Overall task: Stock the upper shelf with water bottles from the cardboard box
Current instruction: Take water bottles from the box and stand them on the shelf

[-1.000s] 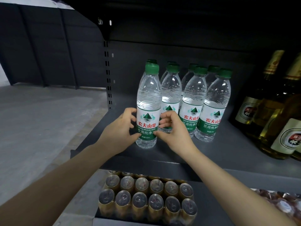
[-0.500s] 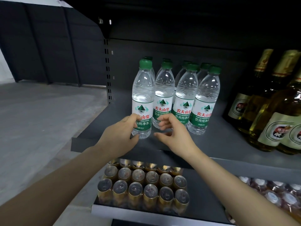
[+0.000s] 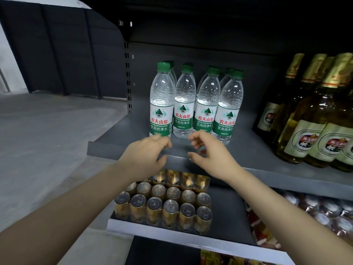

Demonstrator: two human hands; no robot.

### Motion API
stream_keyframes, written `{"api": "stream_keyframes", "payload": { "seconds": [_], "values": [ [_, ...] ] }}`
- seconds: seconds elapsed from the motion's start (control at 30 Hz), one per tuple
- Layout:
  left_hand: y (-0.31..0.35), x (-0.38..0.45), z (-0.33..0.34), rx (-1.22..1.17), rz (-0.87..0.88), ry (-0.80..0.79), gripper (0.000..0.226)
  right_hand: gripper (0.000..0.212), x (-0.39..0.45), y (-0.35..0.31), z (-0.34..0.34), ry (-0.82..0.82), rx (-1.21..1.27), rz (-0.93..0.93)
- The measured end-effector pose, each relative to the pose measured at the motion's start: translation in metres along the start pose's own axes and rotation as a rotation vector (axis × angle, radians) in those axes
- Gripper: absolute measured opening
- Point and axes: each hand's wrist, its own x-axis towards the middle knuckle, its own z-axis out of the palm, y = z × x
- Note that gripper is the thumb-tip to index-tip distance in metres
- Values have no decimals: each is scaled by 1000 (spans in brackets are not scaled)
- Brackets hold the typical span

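Beer bottles (image 3: 313, 119) right of water bottles (image 3: 193, 106) standing on upper shelf (image 3: 118, 129); bare shelf left. Left hand (image 3: 145, 157), right hand (image 3: 208, 155) at shelf edge, fingers loosely curled, holding nothing. Cans (image 3: 164, 205) below.

Hidden/cut-off items, as I see them from head cam:

- Back-row water bottles (image 3: 230, 72): only caps and shoulders show behind front row; can't count them for sure.
- Front left bottle (image 3: 160, 104): base covered by left hand (image 3: 144, 156); can't tell if fingertips touch it.
- Beer bottles (image 3: 313, 119): right ones cut off by frame edge, rear labels blocked.
- Gold cans (image 3: 164, 205): back row under shelf lip (image 3: 267, 175), partly behind both wrists.
- Red-pack cans (image 3: 321, 209), lower right: blurred, cut off by edge, print unreadable.
- Yellow packs (image 3: 215, 258) at bottom edge: cropped, can't ID.
- Small print on bottle labels: too small to read.
- Both forearms: run out of frame.
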Motion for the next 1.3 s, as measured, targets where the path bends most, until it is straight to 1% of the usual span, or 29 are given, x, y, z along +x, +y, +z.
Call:
{"api": "stream_keyframes", "payload": {
  "seconds": [0.27, 0.5, 0.93, 1.3],
  "values": [
    [9, -33, -8, 60, 17, -81, 31, 33, -29, -13, -3, -28, -93, 26],
    [18, -72, -13, 89, 48, -169, 30, 37, -71, -36, -6, -96, -288, 60],
    [46, -153, -25, 138, 134, -188, 29, 37, -158, -81, -4, -54, -309, 81],
    [94, -180, -17, 83, 222, -210, 27, 35, -237, -86, -33, -17, -317, 210]
  ]
}}
